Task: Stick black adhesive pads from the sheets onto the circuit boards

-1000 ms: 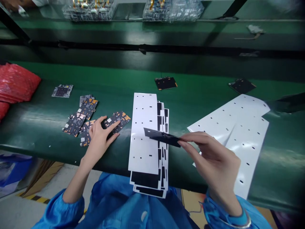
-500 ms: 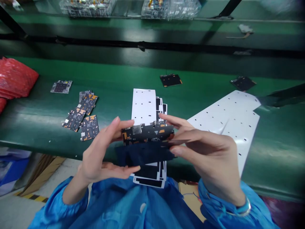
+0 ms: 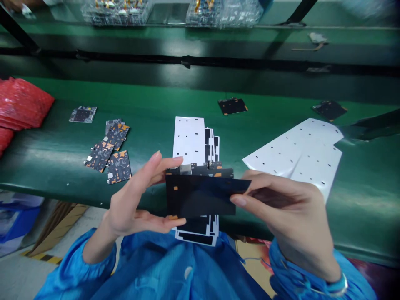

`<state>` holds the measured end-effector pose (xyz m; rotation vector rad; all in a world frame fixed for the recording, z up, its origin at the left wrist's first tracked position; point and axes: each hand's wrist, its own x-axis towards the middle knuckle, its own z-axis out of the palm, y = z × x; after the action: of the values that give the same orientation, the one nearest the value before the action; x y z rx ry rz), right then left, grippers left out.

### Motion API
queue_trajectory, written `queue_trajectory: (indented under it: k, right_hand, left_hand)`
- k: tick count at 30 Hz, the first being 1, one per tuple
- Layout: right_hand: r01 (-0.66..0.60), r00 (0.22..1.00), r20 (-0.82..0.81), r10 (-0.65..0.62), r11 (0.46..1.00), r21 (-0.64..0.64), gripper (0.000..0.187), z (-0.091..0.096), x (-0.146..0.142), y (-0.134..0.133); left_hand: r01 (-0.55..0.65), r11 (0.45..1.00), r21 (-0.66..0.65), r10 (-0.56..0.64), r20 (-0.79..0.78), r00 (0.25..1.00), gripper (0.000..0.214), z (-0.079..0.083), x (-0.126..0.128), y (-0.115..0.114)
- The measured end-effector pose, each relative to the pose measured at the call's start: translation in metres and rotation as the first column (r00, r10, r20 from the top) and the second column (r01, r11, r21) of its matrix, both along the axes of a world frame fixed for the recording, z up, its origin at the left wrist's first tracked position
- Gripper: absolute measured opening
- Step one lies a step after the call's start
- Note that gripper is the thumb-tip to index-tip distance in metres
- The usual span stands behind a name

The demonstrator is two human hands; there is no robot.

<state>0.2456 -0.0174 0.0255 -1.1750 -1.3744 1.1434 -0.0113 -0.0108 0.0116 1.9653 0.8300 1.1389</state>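
My left hand (image 3: 134,200) cradles the circuit board (image 3: 200,170) while my right hand (image 3: 281,212) pinches the black film (image 3: 200,196); I hold its edge square to the board, steady.

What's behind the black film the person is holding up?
Behind the black film, a circuit board shows only along its top edge; the rest of the board is covered. The left hand is at the board.
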Motion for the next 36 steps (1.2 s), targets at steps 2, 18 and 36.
queue_trajectory:
  k: [2,18,36]
  right_hand:
    - [-0.013,1.000,-0.013,0.013,1.000,-0.011,0.016,-0.001,0.001,0.000]
    - [-0.002,1.000,0.000,0.002,1.000,0.028,0.017,0.001,0.003,0.001]
    - [-0.304,0.408,0.857,-0.313,0.839,0.451,0.065,-0.041,0.005,0.013]
  left_hand:
    - [0.009,1.000,0.009,-0.009,-0.014,1.000,0.106,-0.001,0.000,0.000]
    - [-0.018,0.999,0.028,0.018,-0.017,1.000,0.104,-0.007,0.000,0.000]
    - [0.317,0.909,0.272,-0.123,-0.552,0.825,0.032,-0.009,-0.005,0.078]
